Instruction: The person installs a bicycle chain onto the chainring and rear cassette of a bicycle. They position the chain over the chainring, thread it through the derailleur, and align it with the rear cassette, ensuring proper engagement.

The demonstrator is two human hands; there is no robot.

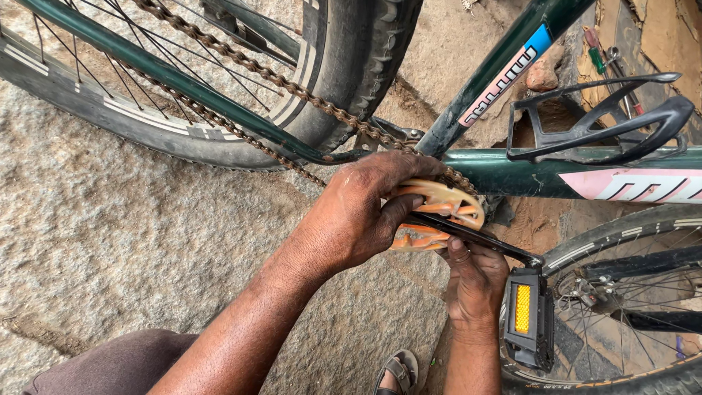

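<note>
Item: orange chain guard disc (439,208), sitting at the crank just below the dark green bicycle frame (512,172). My left hand (358,212) wraps over the disc's left edge, fingers closed on it. My right hand (475,281) grips the black crank arm (475,235) beneath the disc. The rusty chain (292,88) runs up-left from the disc; the black pedal (528,316) hangs lower right.

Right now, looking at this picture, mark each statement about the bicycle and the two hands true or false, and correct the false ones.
1. The left hand grips the orange chainring guard. True.
2. The right hand touches the black crank arm. True.
3. The chain is shiny and clean. False: it looks rusty brown.
4. The pedal has a blue reflector. False: it is yellow-orange.
5. The bottle cage holds a bottle. False: it is empty.
</note>
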